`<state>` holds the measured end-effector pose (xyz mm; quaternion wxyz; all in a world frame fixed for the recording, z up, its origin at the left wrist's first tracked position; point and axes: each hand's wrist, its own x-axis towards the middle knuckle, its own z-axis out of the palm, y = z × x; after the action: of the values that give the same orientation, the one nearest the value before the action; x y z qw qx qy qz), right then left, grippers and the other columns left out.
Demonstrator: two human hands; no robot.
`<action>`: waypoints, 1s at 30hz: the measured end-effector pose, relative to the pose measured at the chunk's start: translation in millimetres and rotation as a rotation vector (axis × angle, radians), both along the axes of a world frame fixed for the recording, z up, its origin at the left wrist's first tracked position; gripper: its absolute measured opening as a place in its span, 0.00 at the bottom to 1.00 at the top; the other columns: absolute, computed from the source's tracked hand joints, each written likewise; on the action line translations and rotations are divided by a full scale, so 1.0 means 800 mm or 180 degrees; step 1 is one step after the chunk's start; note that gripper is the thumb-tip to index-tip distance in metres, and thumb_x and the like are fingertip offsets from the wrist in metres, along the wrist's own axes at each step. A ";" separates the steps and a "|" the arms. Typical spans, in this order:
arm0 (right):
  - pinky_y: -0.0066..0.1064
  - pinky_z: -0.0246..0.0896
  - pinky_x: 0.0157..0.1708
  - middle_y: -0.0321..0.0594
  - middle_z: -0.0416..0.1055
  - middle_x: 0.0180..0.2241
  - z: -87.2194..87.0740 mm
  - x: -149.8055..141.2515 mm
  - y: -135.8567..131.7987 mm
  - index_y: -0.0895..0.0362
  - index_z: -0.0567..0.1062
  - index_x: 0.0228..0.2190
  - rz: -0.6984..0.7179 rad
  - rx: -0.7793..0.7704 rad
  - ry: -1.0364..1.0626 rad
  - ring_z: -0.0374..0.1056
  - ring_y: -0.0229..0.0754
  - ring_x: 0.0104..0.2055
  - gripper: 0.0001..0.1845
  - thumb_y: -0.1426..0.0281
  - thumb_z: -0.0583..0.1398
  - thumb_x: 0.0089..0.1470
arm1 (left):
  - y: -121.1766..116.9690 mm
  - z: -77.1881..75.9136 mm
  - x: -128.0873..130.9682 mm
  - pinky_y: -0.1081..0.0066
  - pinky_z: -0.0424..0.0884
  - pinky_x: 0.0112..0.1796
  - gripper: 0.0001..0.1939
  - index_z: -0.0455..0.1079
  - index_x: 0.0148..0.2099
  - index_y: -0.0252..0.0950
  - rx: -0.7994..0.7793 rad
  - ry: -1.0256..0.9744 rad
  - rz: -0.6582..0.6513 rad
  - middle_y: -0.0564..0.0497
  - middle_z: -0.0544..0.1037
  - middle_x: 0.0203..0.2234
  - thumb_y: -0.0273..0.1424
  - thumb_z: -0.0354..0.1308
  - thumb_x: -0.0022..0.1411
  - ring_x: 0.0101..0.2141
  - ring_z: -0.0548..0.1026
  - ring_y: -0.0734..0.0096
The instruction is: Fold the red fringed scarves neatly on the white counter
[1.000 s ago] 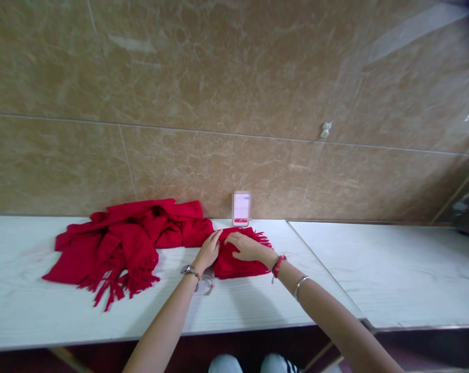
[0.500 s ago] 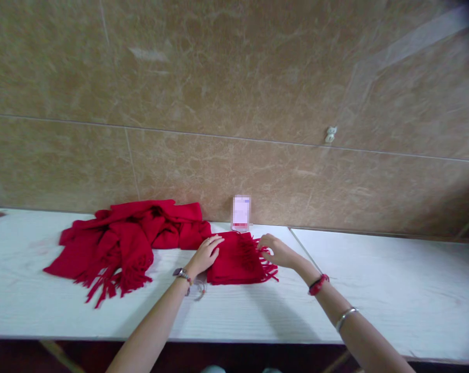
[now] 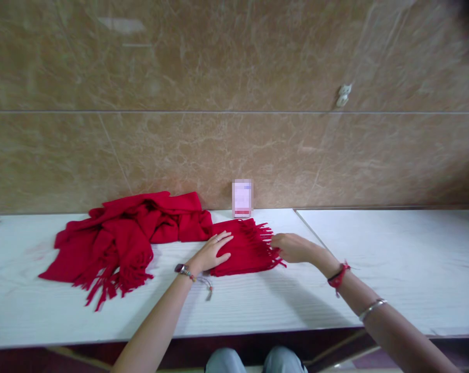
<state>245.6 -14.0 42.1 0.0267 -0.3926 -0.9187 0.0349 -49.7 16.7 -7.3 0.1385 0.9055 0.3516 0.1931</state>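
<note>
A red fringed scarf (image 3: 240,256) lies folded into a rough square on the white ledge, its tassels pointing right. My left hand (image 3: 215,252) rests flat on its left part, fingers spread. At the tasselled end, my right hand (image 3: 291,247) is closed, with the fingertips pinched on the fringe. Left of the folded scarf lies a loose, crumpled heap of red fringed cloth (image 3: 133,228). Its right end touches the folded scarf, and I cannot tell whether the two are one piece.
A small blurred white and pink card or box (image 3: 243,198) stands against the brown tiled wall (image 3: 203,150) behind the scarf. A small white cat-shaped hook (image 3: 343,96) sits on the wall. The white ledge (image 3: 393,269) has a seam on the right; my knees show below its front edge.
My right hand has moved right along the fringe and closed on it, and the tassels lie straighter. My left hand stays on the scarf, slightly farther in. The view has tilted down.
</note>
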 end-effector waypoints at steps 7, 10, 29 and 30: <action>0.35 0.59 0.42 0.45 0.68 0.36 0.027 -0.025 0.007 0.58 0.72 0.32 0.0181 0.0447 0.1297 0.63 0.42 0.41 0.14 0.80 0.52 0.44 | 0.007 0.007 0.011 0.64 0.51 0.57 0.21 0.60 0.56 0.34 0.0267 -0.0345 0.0200 0.46 0.61 0.56 0.32 0.46 0.62 0.58 0.54 0.66; 0.35 0.58 0.42 0.46 0.68 0.37 0.024 -0.072 0.032 0.59 0.73 0.32 0.0480 0.0487 0.0846 0.63 0.43 0.41 0.12 0.79 0.53 0.44 | 0.027 0.008 0.024 0.65 0.53 0.57 0.21 0.60 0.56 0.31 0.0449 -0.0263 0.0464 0.43 0.61 0.56 0.30 0.45 0.62 0.57 0.57 0.67; 0.32 0.59 0.42 0.45 0.71 0.37 0.023 -0.068 0.063 0.60 0.73 0.34 0.0094 0.0746 0.0874 0.64 0.41 0.42 0.13 0.79 0.52 0.48 | 0.035 -0.011 0.032 0.60 0.50 0.57 0.23 0.55 0.59 0.32 0.0744 0.0218 0.0688 0.43 0.56 0.59 0.33 0.43 0.63 0.59 0.50 0.64; 0.31 0.59 0.42 0.46 0.71 0.38 0.022 -0.081 0.067 0.61 0.73 0.35 0.0052 0.0699 0.0692 0.64 0.41 0.42 0.13 0.79 0.52 0.48 | 0.034 -0.011 0.032 0.60 0.50 0.57 0.23 0.55 0.60 0.31 0.0703 0.0262 0.0687 0.43 0.56 0.59 0.33 0.43 0.64 0.59 0.50 0.64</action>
<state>180.8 40.0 59.9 0.1684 -0.3737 -0.9118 -0.0232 -23.9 43.7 -16.0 0.0020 0.8793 0.4289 0.2070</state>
